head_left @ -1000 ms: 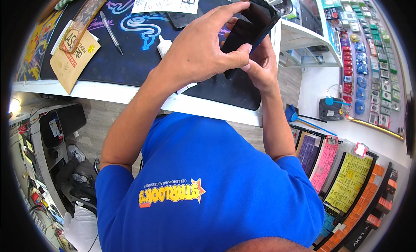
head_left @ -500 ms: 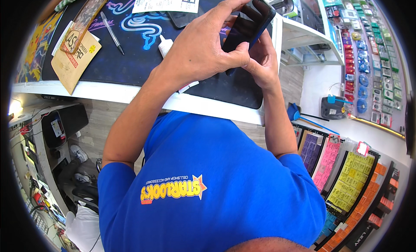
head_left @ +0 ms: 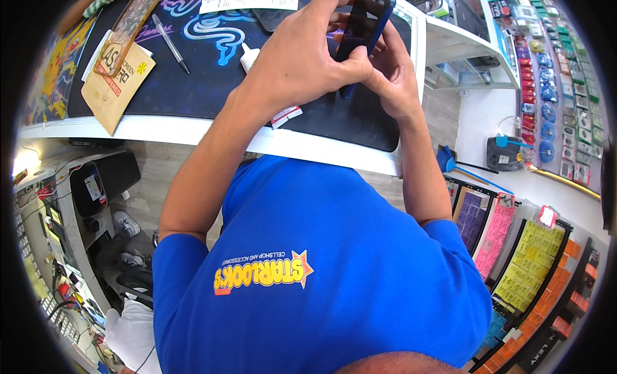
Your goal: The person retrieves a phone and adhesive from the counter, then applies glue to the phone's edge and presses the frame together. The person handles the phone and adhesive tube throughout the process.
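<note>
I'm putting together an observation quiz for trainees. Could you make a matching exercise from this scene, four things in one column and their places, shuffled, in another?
Things
1. blue-edged phone
2. pen
3. paper envelope
4. phone case

Places
A. lying by itself on the dark mat
B. held up between the left hand and the right hand
C. lying partly over the paper envelope
D. with one corner over the table's white edge

Pairs: 1-B; 2-A; 3-D; 4-C
</note>
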`<action>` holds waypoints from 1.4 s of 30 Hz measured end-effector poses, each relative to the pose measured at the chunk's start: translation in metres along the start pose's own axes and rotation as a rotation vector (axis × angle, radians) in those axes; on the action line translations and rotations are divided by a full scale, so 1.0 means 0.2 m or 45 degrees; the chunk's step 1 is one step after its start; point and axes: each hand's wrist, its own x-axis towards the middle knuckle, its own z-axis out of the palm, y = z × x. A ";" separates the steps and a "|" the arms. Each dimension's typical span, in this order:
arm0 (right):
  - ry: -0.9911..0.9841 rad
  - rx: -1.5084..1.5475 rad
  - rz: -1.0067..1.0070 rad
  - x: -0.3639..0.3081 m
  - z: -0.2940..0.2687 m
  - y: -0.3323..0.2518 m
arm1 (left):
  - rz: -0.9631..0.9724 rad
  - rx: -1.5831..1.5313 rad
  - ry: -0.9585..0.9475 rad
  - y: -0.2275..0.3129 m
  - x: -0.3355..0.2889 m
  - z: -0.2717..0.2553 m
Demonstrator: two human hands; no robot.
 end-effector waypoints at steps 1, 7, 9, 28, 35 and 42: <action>0.023 -0.010 0.009 0.01 0.01 0.00 | -0.021 -0.018 0.000 0.01 0.00 0.00; -0.020 0.228 0.225 0.05 0.00 -0.06 | -0.170 -0.215 0.054 0.05 0.02 0.00; -0.062 0.207 0.248 0.08 -0.01 -0.07 | -0.206 -0.272 0.077 0.04 0.03 0.00; -0.003 0.131 0.240 0.04 0.01 -0.08 | -0.149 -0.215 0.000 0.02 0.08 -0.07; 0.014 0.124 0.219 0.03 0.01 -0.06 | -0.165 -0.236 0.010 0.02 0.08 -0.06; -0.017 0.077 0.235 0.05 0.03 -0.09 | -0.173 -0.403 0.037 -0.02 0.06 -0.05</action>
